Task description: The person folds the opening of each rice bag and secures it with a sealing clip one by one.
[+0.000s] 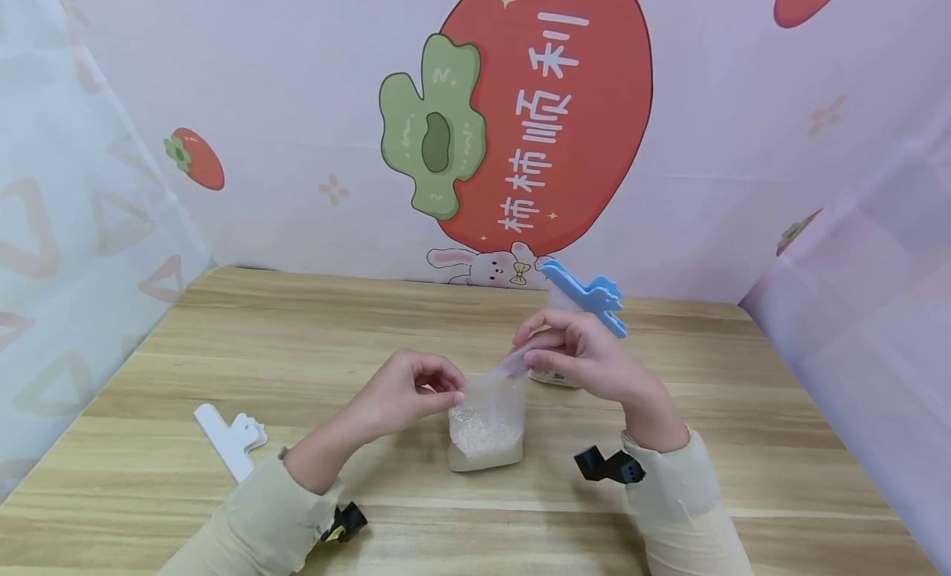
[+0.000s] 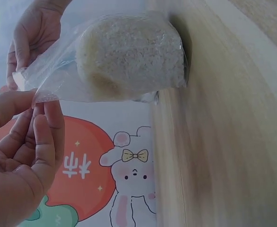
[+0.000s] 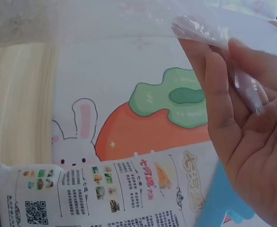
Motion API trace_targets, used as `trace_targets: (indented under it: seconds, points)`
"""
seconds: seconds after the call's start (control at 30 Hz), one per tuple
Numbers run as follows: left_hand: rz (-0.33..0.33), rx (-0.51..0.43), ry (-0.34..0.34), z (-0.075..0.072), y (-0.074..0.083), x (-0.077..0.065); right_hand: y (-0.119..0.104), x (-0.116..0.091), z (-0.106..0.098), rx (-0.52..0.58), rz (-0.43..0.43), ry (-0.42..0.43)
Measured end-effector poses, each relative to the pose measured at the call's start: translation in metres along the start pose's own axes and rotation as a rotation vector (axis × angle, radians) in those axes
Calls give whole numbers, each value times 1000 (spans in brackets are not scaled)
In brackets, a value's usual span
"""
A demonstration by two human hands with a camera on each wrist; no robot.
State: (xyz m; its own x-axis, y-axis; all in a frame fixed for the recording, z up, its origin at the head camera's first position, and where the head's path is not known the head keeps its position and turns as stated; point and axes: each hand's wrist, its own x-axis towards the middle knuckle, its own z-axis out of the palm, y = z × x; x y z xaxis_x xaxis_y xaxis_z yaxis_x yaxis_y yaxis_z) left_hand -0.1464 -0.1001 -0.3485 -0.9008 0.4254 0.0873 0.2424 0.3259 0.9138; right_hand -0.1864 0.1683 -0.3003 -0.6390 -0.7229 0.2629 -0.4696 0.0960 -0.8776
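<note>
A clear plastic bag of white rice [image 1: 486, 432] stands upright on the wooden table, its lower part filled with grains. My left hand [image 1: 412, 390] pinches the left corner of the bag's top edge between thumb and fingers. At the other end of that edge, my right hand [image 1: 587, 353] pinches the plastic, and the top slants up toward it. The left wrist view shows the bag [image 2: 133, 54] from the side, its upper part flattened between both hands. In the right wrist view the gathered plastic [image 3: 245, 85] runs between thumb and fingers.
Behind my right hand stands a printed white package [image 3: 100, 194] with a blue clip [image 1: 587, 294] across its top. A white clip [image 1: 230, 440] lies on the table [image 1: 297, 328] at the left. A printed backdrop [image 1: 297, 106] rises behind the table.
</note>
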Motion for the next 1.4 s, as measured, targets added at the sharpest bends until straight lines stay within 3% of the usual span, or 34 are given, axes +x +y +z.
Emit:
trace_targets:
  seconds: [0.2, 0.43, 0.7, 1.07, 1.4]
  points:
    - [12, 6, -6, 0, 1, 0, -7, -1, 0, -124, 107, 75]
    - [52, 97, -24, 2, 20, 7, -5, -3, 1, -161, 91, 100]
    - [153, 227, 129, 19, 42, 21, -8, -4, 1, -154, 65, 82]
    - [214, 254, 182, 24, 43, 21, -13, -3, 6, -169, 73, 86]
    - [253, 232, 159, 27, 38, 20, -15, 1, 12, -309, 57, 116]
